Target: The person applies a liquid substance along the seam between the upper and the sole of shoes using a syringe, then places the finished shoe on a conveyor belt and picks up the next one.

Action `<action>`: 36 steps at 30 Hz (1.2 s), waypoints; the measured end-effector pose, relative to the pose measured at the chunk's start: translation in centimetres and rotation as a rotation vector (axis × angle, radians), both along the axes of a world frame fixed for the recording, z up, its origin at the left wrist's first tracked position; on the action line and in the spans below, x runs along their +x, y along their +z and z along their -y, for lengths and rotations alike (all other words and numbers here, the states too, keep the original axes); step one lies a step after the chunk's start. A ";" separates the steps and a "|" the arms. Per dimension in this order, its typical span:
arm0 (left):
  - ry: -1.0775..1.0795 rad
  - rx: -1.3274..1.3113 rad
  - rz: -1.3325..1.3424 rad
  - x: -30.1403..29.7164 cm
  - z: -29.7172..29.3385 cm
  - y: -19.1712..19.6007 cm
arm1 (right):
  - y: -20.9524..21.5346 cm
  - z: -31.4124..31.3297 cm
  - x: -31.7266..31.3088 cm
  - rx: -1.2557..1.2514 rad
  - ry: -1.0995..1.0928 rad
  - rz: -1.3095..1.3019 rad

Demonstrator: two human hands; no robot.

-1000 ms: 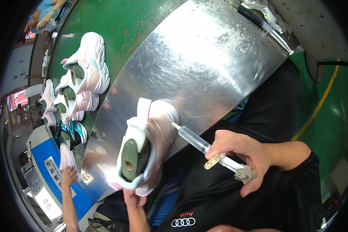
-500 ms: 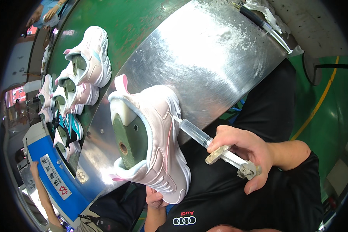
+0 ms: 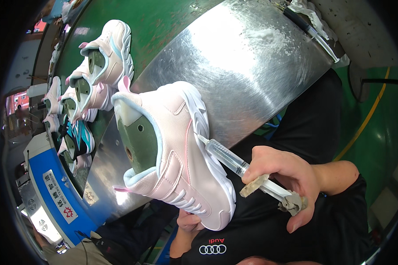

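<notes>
A pale pink sneaker (image 3: 177, 154) with a white sole and laces lies tilted in front of me, its toe toward my body. A dark green shoe last (image 3: 139, 145) fills its opening. My left hand (image 3: 190, 221) grips the sneaker near the toe from beneath, most of its fingers hidden by the shoe. In my right hand (image 3: 292, 181) is a clear syringe (image 3: 223, 154), with tape-like wrapping around its finger flange and plunger end. The syringe's narrow tip meets the seam between the pink upper and the white sole, or lies very close to it.
A shiny metal plate (image 3: 247, 84) spans the bench. Beyond it, several sneakers (image 3: 108, 57) stand on a green surface at the left. A blue and white machine (image 3: 68, 207) is at the lower left. A black-handled tool (image 3: 298, 20) lies at the far right corner.
The sneaker has turned and tipped, its toe shifting right and its heel end left, showing more sole edge. The syringe has moved slightly right and down. Another person's arm has left the lower left.
</notes>
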State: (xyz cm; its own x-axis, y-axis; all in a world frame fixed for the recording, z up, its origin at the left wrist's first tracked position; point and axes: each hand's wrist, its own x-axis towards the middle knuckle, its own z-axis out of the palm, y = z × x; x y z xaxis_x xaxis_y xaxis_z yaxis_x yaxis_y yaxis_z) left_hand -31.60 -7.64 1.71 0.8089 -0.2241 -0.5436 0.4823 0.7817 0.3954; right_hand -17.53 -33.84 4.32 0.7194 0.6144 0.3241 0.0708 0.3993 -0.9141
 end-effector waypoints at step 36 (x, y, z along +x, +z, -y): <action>-0.388 -0.449 0.095 8.1 7.2 -1.9 | 10.6 7.8 -4.4 -0.327 -0.012 -0.018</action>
